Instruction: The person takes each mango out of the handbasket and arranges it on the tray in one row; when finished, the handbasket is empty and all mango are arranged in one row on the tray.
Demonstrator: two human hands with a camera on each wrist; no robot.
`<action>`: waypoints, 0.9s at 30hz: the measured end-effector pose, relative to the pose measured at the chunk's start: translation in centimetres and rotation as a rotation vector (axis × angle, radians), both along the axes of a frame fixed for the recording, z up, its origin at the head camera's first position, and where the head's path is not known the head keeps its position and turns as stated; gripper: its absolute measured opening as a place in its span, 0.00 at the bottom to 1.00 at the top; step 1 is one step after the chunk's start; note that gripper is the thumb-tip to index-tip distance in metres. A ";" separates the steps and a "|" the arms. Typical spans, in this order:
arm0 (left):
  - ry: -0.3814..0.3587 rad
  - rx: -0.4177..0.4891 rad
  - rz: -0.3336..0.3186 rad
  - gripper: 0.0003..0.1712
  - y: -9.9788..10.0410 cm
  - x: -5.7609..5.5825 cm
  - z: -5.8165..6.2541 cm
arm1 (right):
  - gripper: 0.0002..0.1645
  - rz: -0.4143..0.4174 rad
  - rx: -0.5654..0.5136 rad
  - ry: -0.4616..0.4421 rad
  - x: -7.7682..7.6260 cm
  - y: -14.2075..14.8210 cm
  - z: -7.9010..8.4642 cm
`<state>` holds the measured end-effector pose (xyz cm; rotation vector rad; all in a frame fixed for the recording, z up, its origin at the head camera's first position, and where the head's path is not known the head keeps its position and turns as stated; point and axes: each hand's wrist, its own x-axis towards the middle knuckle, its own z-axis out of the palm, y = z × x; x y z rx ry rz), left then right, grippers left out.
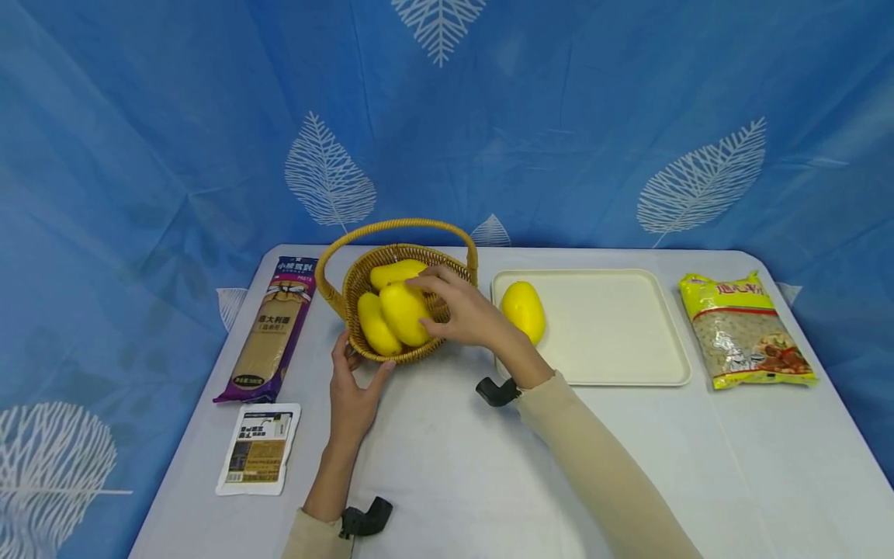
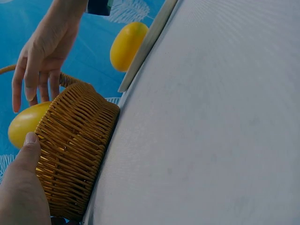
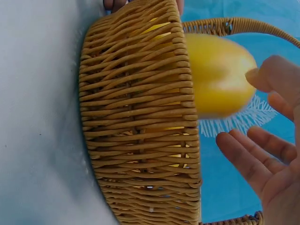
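Several yellow mangoes [image 1: 405, 314] lie in a wicker basket [image 1: 412, 355] with a tall arched handle. At the basket's near left side is my left hand [image 1: 355, 400], holding its wall, thumb at the rim in the left wrist view; its other fingers are mostly hidden there. My right hand [image 1: 464, 307] reaches over the basket's right rim, around the topmost mango [image 3: 218, 77]. Its fingers are spread, and its thumb appears to touch the mango's end in the right wrist view. Another mango [image 1: 524, 312] lies on the left end of a cream tray [image 1: 615, 334].
To the basket's left lies a purple pasta pack [image 1: 272, 330], with a small white-edged pouch [image 1: 258, 450] below it. A yellow-and-clear food bag [image 1: 747, 330] sits right of the tray. A white cloth covers the table [image 1: 447, 466]; a blue leaf-patterned curtain [image 1: 531, 116] hangs behind.
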<state>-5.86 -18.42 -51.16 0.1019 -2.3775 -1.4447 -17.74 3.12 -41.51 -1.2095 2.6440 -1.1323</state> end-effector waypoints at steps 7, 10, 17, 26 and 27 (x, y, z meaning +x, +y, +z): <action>-0.006 0.003 0.007 0.51 0.1 0.0 0.0 | 0.36 0.007 0.073 -0.054 0.0 -0.4 -1.0; -0.012 0.007 0.004 0.51 0.1 0.0 0.0 | 0.40 0.026 0.098 -0.053 0.0 -0.6 -1.5; -0.021 0.013 0.003 0.50 0.0 0.0 -0.1 | 0.40 0.055 0.059 -0.011 0.0 -0.9 -2.1; -0.015 0.018 -0.004 0.50 0.1 0.0 -0.2 | 0.35 0.002 -0.076 0.083 -0.2 -0.3 -1.1; -0.015 0.017 -0.003 0.50 0.1 0.0 -0.2 | 0.34 0.000 -0.088 0.094 -0.2 -0.2 -0.9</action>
